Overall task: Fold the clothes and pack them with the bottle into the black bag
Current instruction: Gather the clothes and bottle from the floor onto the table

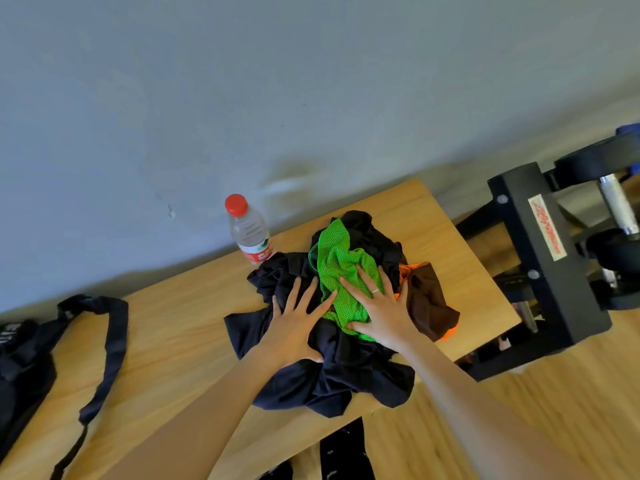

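both hands lie flat with fingers spread on the heaped clothes (332,362) on the tabletop (166,341): left hand (294,327) on black cloth, right hand (375,306) on the green mesh (337,261); black bag (24,362) lies well left, nearer the left hand; bottle (249,232) stands just behind the heap

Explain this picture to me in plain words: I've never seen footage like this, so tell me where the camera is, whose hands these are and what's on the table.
There is no machine here. A person wears one camera on the head, looking forward and down, so the bare arms reaching in are their own. The left hand lies flat on a crumpled black garment; the right hand lies flat on a green mesh garment. Neither grips anything. A brown and orange garment sits in the same pile. All rest on a wooden table. A water bottle with a red cap stands behind the pile, and the black bag lies at the left edge.
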A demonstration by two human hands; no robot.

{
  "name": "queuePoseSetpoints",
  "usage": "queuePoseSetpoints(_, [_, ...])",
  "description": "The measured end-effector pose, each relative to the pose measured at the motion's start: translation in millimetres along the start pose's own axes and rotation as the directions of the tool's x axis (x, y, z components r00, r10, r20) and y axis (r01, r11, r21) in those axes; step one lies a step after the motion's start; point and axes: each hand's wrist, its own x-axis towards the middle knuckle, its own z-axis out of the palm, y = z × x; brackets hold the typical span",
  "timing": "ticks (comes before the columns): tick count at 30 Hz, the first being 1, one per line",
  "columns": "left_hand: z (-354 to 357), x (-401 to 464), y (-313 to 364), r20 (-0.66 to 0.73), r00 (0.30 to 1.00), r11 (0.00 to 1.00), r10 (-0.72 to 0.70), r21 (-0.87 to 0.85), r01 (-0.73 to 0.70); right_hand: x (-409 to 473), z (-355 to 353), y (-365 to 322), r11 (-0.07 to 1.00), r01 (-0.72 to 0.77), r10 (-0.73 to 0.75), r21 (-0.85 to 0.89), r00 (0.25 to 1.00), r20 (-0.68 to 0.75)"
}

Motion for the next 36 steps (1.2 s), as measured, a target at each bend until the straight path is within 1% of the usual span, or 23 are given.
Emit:
queuePoseSetpoints(9, [-38, 93, 41, -0.019, 1.000, 1.000, 0.006, -0.001, -0.006, 38, -37, 87, 1.000, -0.026, 0.026, 0.007, 1.000, -0.013])
queuePoseSetpoints(18, [-60, 142, 59, -0.035, 0.999, 1.000, -0.003, -0.012, 0.003, 65, -58, 132, 0.999, -0.028, 0.029, 0.041, 0.999, -0.030])
queuePoseSetpoints(22, [-63, 140, 60, -0.040, 0.999, 1.000, -0.013, -0.006, 0.012, 67, -64, 129, 1.000, -0.013, 0.014, 0.027, 0.999, -0.047])
queuePoseSetpoints(27, [-67, 118, 52, -0.093, 0.995, 0.999, -0.022, -0.025, 0.020, 66, -69, 108, 1.000, 0.014, -0.014, 0.001, 0.981, -0.192])
queuePoseSetpoints(30, [-69, 101, 43, -0.152, 0.987, 0.999, -0.042, -0.025, 0.039, 67, -74, 86, 0.999, 0.041, -0.038, 0.011, 0.977, -0.212])
queuePoseSetpoints(32, [-68, 87, 35, -0.196, 0.977, 0.995, -0.089, -0.065, 0.078, 67, -72, 71, 0.996, 0.076, -0.062, 0.037, 0.954, -0.293])
queuePoseSetpoints(34, [-62, 72, 27, -0.223, 0.963, 0.982, -0.152, -0.140, 0.123, 66, -68, 58, 0.994, 0.097, -0.072, 0.044, 0.918, -0.391])
queuePoseSetpoints(36, [-55, 58, 20, -0.236, 0.956, 0.976, -0.175, -0.167, 0.137, 63, -64, 47, 0.992, 0.117, -0.086, 0.044, 0.899, -0.429])
